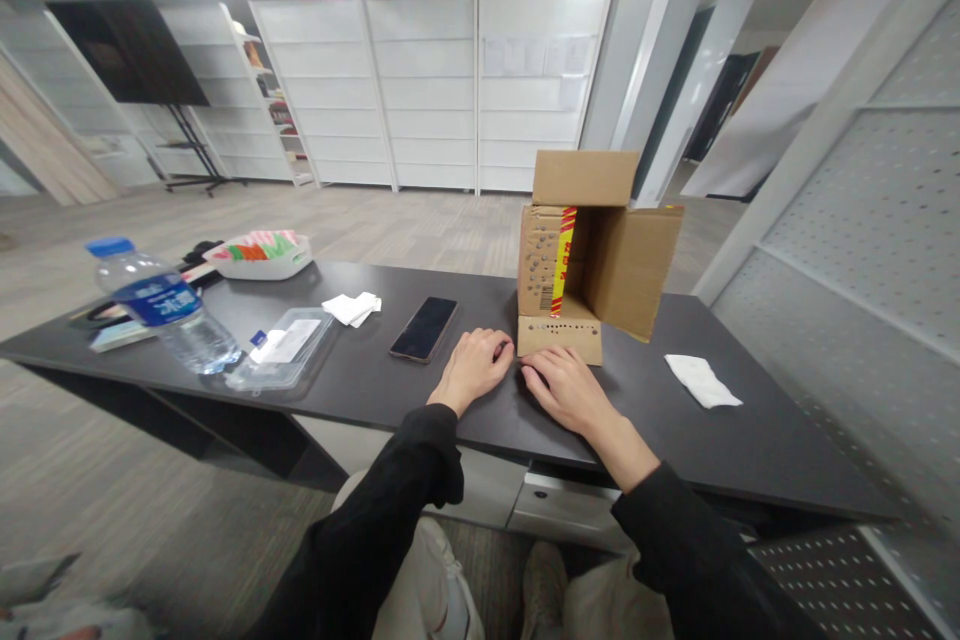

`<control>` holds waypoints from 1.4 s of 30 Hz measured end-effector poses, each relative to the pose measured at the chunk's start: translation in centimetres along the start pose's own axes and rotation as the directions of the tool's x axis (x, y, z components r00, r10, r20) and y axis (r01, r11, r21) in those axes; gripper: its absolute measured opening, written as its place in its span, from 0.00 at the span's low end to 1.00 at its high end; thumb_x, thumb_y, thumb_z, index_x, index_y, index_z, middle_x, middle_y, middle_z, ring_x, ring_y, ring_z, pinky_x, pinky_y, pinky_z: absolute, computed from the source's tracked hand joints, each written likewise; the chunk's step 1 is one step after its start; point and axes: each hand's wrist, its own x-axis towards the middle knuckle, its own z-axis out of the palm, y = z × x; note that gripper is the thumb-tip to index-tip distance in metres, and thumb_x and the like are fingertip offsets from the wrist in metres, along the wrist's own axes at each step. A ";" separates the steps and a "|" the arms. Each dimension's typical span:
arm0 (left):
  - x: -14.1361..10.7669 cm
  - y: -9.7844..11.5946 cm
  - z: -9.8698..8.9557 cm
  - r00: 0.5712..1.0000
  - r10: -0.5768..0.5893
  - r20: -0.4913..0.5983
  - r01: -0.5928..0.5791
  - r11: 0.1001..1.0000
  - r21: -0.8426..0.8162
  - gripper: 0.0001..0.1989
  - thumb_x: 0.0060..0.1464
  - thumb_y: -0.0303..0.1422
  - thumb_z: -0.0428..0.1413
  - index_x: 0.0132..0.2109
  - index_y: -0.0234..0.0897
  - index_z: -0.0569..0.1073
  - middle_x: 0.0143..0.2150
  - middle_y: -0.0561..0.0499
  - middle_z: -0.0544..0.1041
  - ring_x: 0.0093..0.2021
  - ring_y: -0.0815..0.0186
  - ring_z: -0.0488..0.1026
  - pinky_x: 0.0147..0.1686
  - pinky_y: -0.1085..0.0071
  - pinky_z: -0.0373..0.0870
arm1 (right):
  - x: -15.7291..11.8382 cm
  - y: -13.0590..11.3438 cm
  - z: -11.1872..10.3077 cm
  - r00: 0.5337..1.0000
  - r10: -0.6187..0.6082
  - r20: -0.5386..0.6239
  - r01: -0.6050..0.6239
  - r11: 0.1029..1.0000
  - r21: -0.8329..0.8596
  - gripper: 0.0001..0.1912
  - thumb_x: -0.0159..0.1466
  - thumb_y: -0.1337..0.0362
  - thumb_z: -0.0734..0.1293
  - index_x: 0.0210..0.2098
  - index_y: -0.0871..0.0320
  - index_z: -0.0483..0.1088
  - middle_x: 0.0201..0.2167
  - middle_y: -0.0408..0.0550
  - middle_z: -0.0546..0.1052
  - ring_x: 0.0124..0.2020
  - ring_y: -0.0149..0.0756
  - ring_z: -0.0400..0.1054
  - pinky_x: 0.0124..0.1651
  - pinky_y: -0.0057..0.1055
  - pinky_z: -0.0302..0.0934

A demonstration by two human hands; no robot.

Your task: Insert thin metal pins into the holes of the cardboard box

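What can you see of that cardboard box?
The brown cardboard box sits on the dark desk, open side facing the viewer. Its upper flap sticks up, its right flap opens outward, and its lower flap folds down. A yellow-and-red strip edges the dark-dotted left panel. The right hand meets the lower flap; firm contact is unclear.

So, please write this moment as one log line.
left hand: on desk, beside phone | right hand: at lower flap of carton | carton: flaps open

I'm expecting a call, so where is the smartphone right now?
In the head view, the smartphone lies on the dark desk just left of centre, between a white tissue and the left hand.
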 end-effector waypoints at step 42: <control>0.0 0.2 -0.3 1.000 -0.016 0.021 0.016 1.000 -0.003 0.11 0.64 0.34 0.48 0.40 0.41 0.75 0.37 0.50 0.79 0.40 0.63 0.72 0.42 0.67 0.63 | 2.7 2.4 1.2 0.947 0.177 -0.268 -0.145 0.980 0.138 0.13 0.71 0.64 0.56 0.42 0.57 0.71 0.41 0.55 0.78 0.45 0.46 0.71 0.49 0.40 0.62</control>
